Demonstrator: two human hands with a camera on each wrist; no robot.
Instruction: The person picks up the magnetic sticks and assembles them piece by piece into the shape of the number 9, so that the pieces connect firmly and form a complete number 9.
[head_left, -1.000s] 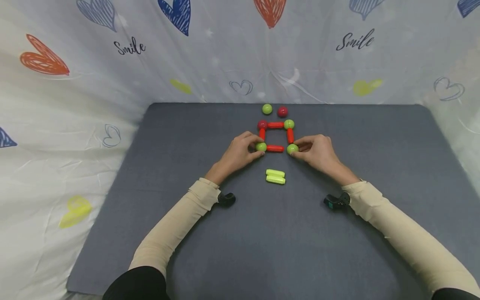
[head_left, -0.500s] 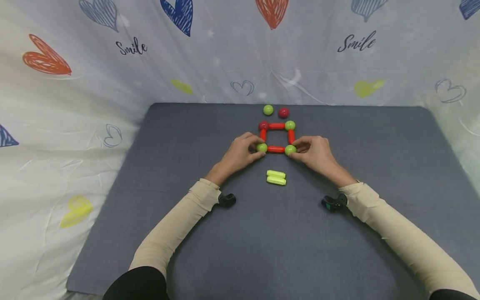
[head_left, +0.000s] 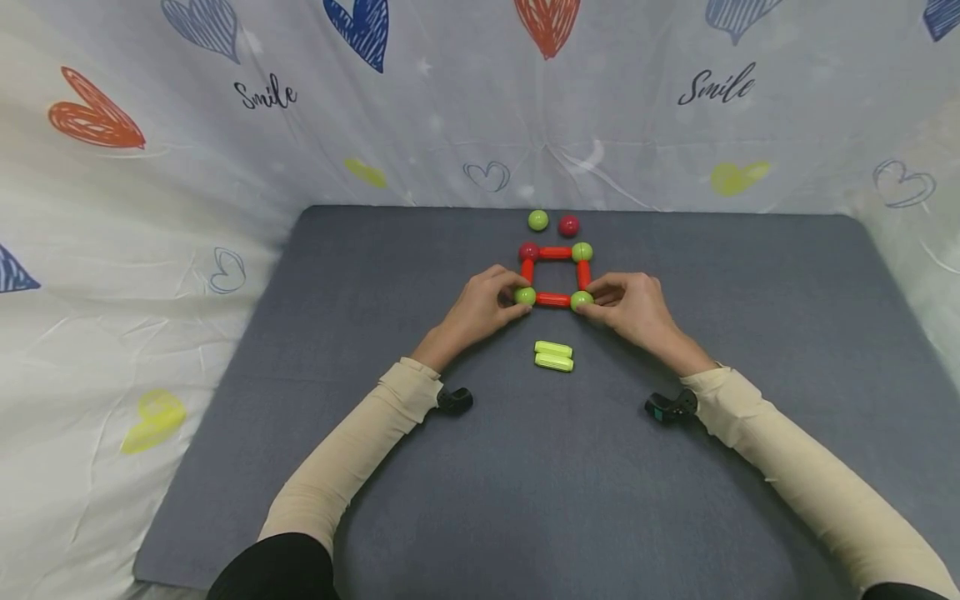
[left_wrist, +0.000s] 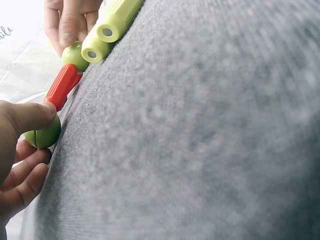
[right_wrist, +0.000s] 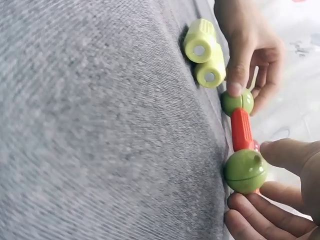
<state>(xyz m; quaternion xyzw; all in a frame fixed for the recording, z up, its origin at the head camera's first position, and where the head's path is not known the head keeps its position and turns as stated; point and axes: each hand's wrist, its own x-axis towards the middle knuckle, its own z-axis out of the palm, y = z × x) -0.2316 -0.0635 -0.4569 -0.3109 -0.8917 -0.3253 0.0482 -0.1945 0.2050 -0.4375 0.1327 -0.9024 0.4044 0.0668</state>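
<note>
A square of red magnetic rods and balls lies on the grey table. My left hand [head_left: 483,300] pinches the green ball [head_left: 525,297] at its near left corner between thumb and fingers. At the near right corner, my right hand [head_left: 630,304] holds another green ball [right_wrist: 245,171]. The near red rod [head_left: 553,300] spans the gap between these two balls and meets both. A red ball [head_left: 528,252] forms the far left corner, a green ball [head_left: 582,252] the far right one. Red rods [head_left: 556,252] join the corners along the other sides.
Two yellow-green rods [head_left: 553,357] lie side by side in front of the square, their metal ends visible in the wrist views. Behind it sit a loose green ball [head_left: 537,220] and a loose red ball [head_left: 569,226], near the table's back edge and the patterned curtain [head_left: 420,108].
My right hand has moved its green ball slightly left against the end of the near red rod, closing the small gap there. My left hand has kept its hold.
</note>
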